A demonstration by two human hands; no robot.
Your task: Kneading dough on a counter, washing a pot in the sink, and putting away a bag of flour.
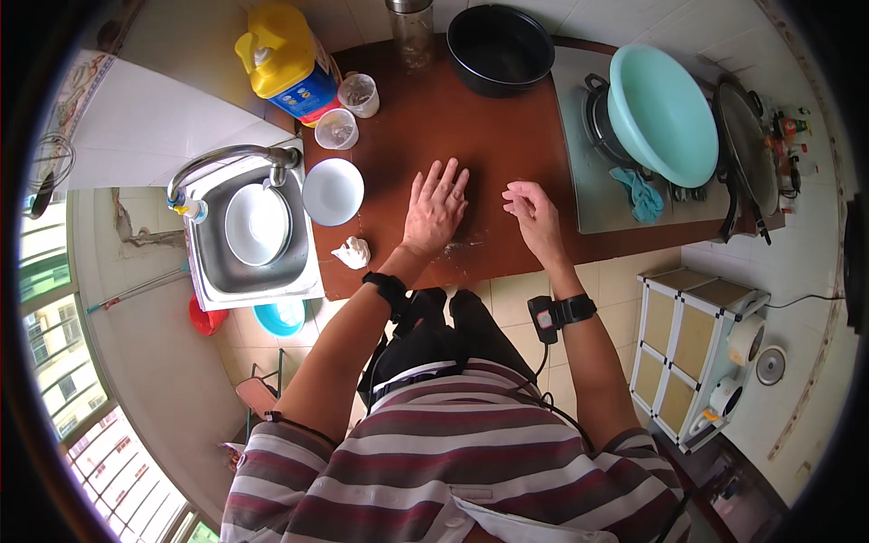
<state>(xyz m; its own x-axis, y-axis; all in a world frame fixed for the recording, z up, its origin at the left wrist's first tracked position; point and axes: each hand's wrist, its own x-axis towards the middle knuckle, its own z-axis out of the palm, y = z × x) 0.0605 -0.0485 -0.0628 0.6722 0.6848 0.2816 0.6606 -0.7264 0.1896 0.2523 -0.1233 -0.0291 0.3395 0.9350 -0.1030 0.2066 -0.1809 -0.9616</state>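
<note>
Looks like a small home kitchen. Shows a steel sink point(308, 262) with a curved tap point(226, 152) and bowls point(255, 224) inside, a red-brown counter point(516, 136) bearing a black pot point(500, 54), and a stove point(587, 204) beneath a pale green basin point(665, 118). Also includes a wide pan point(749, 149), a cluster of bottles point(789, 136), tiled walls point(806, 262) and a window point(47, 300) facing other buildings point(104, 452).
</note>
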